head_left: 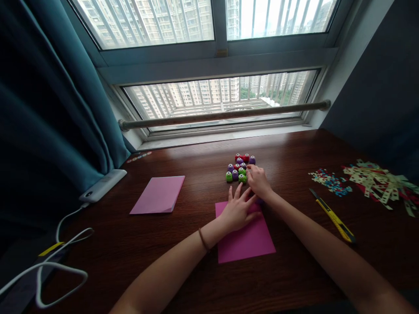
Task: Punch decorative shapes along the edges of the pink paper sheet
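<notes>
A sheet of bright pink paper (245, 244) lies on the table in front of me. My left hand (237, 210) rests flat on its upper part, fingers spread. Just beyond, small green, purple and red pieces with white round tops, like little craft punches (235, 175), stand in a group. My right hand (258, 181) is at the group's right edge, its fingers bent and drawn together beside a green punch (242, 171). Whatever those fingertips hold, if anything, is hidden. A bit of purple shows under my right wrist.
A stack of lighter pink paper (159, 195) lies left. To the right are a yellow utility knife (335, 218) with its blade showing, confetti (334, 181) and cut paper strips (379, 183). A white power strip (104, 185) with a cable sits by the curtain.
</notes>
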